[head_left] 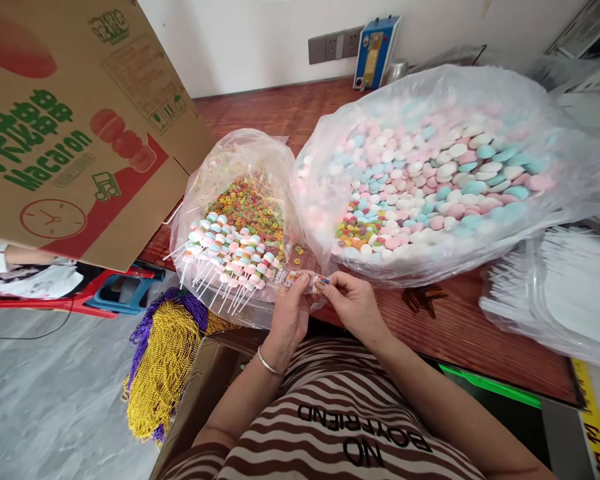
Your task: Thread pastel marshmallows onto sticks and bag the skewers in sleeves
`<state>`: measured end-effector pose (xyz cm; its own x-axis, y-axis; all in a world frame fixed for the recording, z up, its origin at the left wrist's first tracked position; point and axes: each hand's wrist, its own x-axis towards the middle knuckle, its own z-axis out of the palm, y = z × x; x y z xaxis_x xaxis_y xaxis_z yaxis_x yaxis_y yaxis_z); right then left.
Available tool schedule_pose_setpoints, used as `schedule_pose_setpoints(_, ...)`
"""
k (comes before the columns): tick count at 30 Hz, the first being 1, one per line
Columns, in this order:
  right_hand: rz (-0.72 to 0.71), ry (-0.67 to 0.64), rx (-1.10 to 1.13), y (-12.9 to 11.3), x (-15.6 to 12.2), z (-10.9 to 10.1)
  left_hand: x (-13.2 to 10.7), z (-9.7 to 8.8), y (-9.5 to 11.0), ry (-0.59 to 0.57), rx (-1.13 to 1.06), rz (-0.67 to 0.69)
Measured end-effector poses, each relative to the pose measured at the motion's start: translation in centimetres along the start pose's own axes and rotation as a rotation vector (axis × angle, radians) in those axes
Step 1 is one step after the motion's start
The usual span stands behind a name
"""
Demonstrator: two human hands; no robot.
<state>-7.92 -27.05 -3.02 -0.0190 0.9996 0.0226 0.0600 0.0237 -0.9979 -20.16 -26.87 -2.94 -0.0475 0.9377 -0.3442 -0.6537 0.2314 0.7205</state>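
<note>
Holding 1 candy stick (303, 278) in both hands, just in front of the ring-candy bag (245, 193) on the bench (460, 327). The stick's long axis runs left-right. The left hand (287, 313) and right hand (353, 301) are equally near, and the fingers of each are pinched narrowly on 1 end. Finished sticks (225, 257) lie inside the bag.

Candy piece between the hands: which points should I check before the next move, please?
1. Left hand pinches the candy piece: ok.
2. Right hand pinches it too: ok.
3. Piece held straight: cannot tell, hidden in the grip.
4. Ring-candy bag open in front of the hands: ok.
5. Finished skewers lie inside that bag: ok.
6. Pastel-candy bag open: ok.
</note>
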Motion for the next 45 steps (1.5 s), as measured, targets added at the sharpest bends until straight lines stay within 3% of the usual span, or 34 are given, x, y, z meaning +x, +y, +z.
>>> schedule_pose_setpoints(5, 0.013, -0.021, 0.031, 0.1, -0.2, -0.4, 1.1, -0.8, 0.1, 0.114, -0.037, -0.008)
schedule_pose_setpoints(11, 0.029, -0.042, 0.121, -0.4, -0.7, -1.2, 1.9, -1.4, -0.2, 0.104, -0.097, -0.073)
schedule_pose_setpoints(17, 0.078, -0.065, 0.200, -0.7, -0.6, -1.2, 1.6, -1.2, -0.5, 0.005, -0.098, -0.121)
schedule_pose_setpoints(23, 0.072, -0.078, 0.204, -0.3, -0.7, -0.9, 1.3, -0.8, -0.9, 0.040, -0.052, -0.056)
schedule_pose_setpoints(26, -0.044, -0.029, 0.055, -0.1, -0.7, -1.0, 0.9, -0.4, -1.1, 0.043, -0.002, -0.028)
schedule_pose_setpoints(30, -0.410, 0.026, -0.297, 0.4, -0.6, -1.6, 0.5, 0.0, -1.3, 0.026, 0.020, -0.045)
schedule_pose_setpoints(33, -0.588, 0.102, -0.506, 1.1, -0.5, -2.1, 0.5, -0.1, -1.2, 0.014, 0.014, -0.047)
schedule_pose_setpoints(39, -0.689, 0.095, -0.619, 2.0, -0.4, -2.3, 0.5, -0.2, -1.2, -0.001, 0.080, -0.057)
schedule_pose_setpoints(45, -0.641, 0.247, -0.601, 1.9, -0.2, -3.5, 0.6, -0.8, -1.0, -0.011, 0.011, 0.007)
